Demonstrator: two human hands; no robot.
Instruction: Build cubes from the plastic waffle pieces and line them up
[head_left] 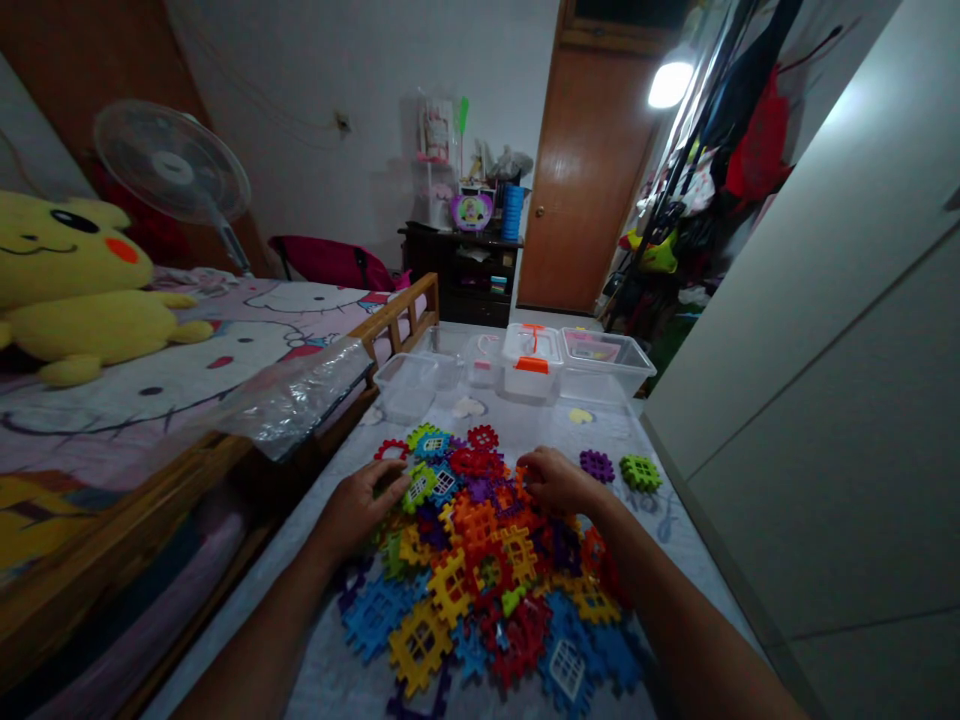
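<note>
Left hand (367,503) loosely spread beside a lime-green piece (418,488); right hand (556,481) curled at the plastic pile (474,522), grip I cannot tell. Fan (174,168) hub marking: too small to read.

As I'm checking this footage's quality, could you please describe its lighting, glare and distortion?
Head view: dim overall, the white light blown out; head view: a bright patch of glare on the pale cabinet, sheen on the plastic sheet; head view: wide-angle distortion, cabinet edges slanting; head view: the piled toy pieces slightly soft but distinguishable.
</note>
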